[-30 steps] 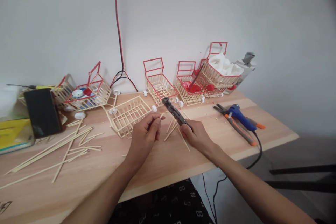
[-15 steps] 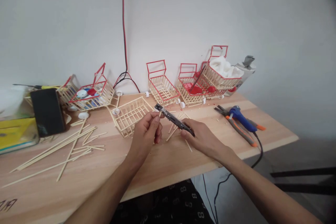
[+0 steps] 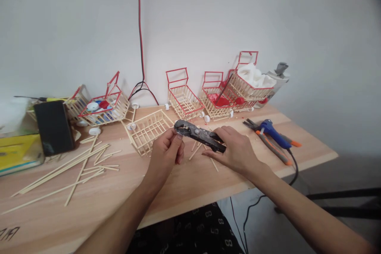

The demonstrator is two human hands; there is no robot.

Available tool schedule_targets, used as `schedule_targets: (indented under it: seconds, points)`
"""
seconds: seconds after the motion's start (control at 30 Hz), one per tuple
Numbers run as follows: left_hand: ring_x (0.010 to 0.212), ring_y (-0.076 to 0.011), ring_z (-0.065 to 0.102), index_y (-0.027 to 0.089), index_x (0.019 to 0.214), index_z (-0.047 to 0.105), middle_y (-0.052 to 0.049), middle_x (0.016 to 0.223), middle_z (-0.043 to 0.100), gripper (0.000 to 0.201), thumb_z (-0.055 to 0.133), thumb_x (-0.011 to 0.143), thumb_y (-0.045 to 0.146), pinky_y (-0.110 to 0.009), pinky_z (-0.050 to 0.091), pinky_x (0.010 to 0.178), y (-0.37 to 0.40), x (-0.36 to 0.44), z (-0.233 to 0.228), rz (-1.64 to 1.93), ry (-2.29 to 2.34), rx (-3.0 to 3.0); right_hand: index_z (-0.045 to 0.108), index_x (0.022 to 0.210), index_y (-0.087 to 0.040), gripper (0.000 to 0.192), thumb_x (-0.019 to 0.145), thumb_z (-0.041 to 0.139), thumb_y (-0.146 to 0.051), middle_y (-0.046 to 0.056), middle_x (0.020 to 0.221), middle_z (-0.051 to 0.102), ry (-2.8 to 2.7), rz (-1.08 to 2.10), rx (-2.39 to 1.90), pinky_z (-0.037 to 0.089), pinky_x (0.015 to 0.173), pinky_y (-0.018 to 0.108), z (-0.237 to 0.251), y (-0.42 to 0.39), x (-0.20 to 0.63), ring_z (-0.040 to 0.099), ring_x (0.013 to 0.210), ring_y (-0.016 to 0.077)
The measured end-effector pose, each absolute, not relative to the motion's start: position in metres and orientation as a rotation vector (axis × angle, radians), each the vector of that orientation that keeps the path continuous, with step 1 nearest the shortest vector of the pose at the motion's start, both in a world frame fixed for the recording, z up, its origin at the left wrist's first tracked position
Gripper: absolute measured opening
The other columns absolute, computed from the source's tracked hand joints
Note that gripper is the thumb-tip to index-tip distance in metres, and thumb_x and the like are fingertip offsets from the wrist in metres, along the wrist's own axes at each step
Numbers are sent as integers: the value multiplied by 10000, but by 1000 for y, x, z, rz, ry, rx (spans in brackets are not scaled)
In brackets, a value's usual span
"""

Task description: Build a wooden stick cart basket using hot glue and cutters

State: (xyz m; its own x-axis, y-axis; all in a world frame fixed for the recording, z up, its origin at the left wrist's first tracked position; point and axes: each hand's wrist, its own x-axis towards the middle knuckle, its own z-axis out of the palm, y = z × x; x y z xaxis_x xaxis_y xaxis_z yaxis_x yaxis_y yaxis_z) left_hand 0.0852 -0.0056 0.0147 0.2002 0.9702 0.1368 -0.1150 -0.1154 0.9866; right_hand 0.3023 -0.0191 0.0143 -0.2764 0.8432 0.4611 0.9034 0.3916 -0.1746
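Observation:
My right hand (image 3: 235, 147) holds a pair of black cutting pliers (image 3: 199, 133), worn and speckled with white. Their curved jaws lie at the fingertips of my left hand (image 3: 168, 147). The left fingers are pinched on a thin wooden stick, whose tip showed earlier; now the fingers and jaws mostly hide it. Just behind my left hand lies an unpainted stick basket (image 3: 149, 129). Several loose sticks (image 3: 212, 160) lie on the table beneath the pliers.
Small stick carts with red rims (image 3: 186, 101) line the wall. A blue glue gun (image 3: 275, 135) rests by orange-grey pliers (image 3: 274, 149) at right. Several sticks (image 3: 71, 166) and a black phone (image 3: 55, 127) are at left. The table's front edge (image 3: 190, 211) is near me.
My right hand has turned the pliers, so their curved jaws now face me, and its fingers have loosened on the handles. My left hand has stayed almost still.

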Motion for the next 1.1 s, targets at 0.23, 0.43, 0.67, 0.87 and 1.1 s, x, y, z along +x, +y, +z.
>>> schedule_targets:
  seconds: [0.23, 0.43, 0.67, 0.87, 1.1]
  points:
    - [371, -48, 396, 171, 775, 532, 85, 502, 455, 219, 575, 893, 350, -171, 317, 396, -4, 86, 15, 1157, 917, 1279, 498, 712, -212, 563, 834, 513, -761, 45, 691, 571, -2166, -106, -1475, 296, 582, 293, 11, -19, 306, 499, 644, 182]
    - [399, -57, 392, 150, 885, 611, 81, 511, 441, 227, 602, 886, 377, -177, 317, 408, -5, 86, 14, 1172, 901, 1302, 466, 637, -209, 568, 840, 534, -734, -6, 596, 517, -2110, 175, -1486, 275, 549, 273, 11, -21, 307, 446, 556, 137]
    - [411, -62, 409, 158, 952, 617, 79, 525, 459, 228, 599, 905, 380, -178, 330, 418, -3, 85, 11, 1194, 897, 1321, 563, 774, -196, 471, 939, 429, -616, 16, 715, 601, -2121, 623, -1435, 353, 603, 286, 19, -23, 304, 547, 662, 174]
    - [408, -60, 418, 152, 944, 615, 81, 528, 460, 213, 605, 901, 360, -174, 334, 412, -4, 86, 13, 1199, 903, 1298, 517, 749, -202, 487, 880, 516, -671, 13, 705, 584, -2121, 467, -1590, 323, 606, 292, 17, -25, 305, 532, 657, 181]
    - [395, -57, 410, 144, 945, 617, 82, 521, 454, 236, 604, 895, 374, -174, 324, 402, -3, 85, 12, 1172, 908, 1297, 458, 668, -204, 529, 888, 489, -685, -20, 609, 499, -2076, 521, -1524, 268, 556, 272, 8, -28, 303, 465, 580, 144]
